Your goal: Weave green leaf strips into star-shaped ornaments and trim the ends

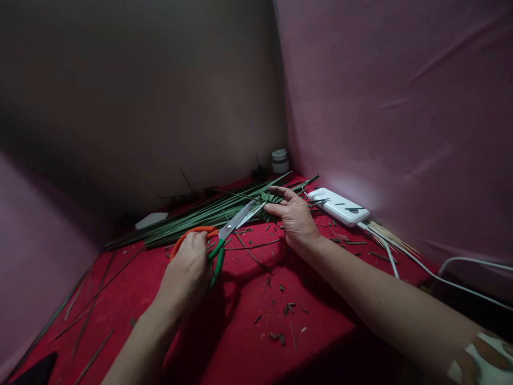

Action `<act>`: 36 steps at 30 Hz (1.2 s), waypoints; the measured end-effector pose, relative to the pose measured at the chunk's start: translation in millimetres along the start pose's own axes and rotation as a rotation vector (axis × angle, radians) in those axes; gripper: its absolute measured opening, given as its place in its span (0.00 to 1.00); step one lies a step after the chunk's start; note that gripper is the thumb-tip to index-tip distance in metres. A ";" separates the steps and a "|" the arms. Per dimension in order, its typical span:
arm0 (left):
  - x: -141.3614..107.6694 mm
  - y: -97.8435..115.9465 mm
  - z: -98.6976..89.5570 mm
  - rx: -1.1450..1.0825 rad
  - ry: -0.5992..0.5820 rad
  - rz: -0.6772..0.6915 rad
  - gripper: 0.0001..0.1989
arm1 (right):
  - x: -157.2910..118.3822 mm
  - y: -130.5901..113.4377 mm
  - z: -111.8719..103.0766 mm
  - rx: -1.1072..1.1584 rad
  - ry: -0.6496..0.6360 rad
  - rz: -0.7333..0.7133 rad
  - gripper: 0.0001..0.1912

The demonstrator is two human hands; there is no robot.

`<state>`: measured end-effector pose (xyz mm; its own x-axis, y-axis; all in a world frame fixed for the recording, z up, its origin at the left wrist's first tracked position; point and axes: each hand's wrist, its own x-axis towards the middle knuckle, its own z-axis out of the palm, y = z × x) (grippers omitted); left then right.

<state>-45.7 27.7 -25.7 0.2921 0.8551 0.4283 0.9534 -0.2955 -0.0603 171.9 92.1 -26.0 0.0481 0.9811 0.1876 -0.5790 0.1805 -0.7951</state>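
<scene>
On red cloth (224, 342), centre frame: left hand (186, 272) clenched round handles of scissors (218, 238), one loop orange, one green; fingers inside loops hidden by back of hand. Blades parted, tips pointing up-right toward leaves (200, 214). Right hand (294, 216) lies flat, fingers spread, pressing on near end of leaves; grasps nothing, just pins them. Blade tips just beside right thumb, touching or not: can't tell.

Leaves: long green bundle running from left-centre to back right corner; count not poss., strands overlap. Far ends lost in shadow at wall.

Counts: 1 scissors, 2 hands, 1 white power strip (339, 206) by right wall w/ a few leaf bits on top, 2 white cables (460, 267) running off right edge, 1 small white jar (279, 160) in back corner, 1 pale flat scrap (151, 219) behind leaves (what it is: unclear). Thin pale sticks (390, 238) beside strip, no. unclear. Many short green clippings (280, 307) scattered on cloth, too small to count. Several loose strips (92, 315) lower left, dim. Dark shape at bottom-left corner cut off by frame. Right sleeve (484, 358) cut off at lower right.
</scene>
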 end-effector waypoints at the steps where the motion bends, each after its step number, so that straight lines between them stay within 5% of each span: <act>1: -0.4 0.4 -0.5 0.005 0.002 0.000 0.13 | 0.0 0.1 -0.1 0.006 0.001 0.004 0.23; 18: -7.2 -14.3 -10.1 0.212 -0.083 0.055 0.13 | 9.1 3.4 -7.7 0.060 -0.026 0.181 0.21; 36: -9.7 -20.7 -28.0 0.070 -0.162 0.029 0.14 | 7.8 -1.1 -7.0 0.062 -0.125 0.233 0.22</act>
<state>-70.4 13.7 -3.3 0.3224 0.9059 0.2746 0.9457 -0.2953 -0.1360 178.5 100.1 -27.7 -0.1910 0.9786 0.0763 -0.6114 -0.0578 -0.7892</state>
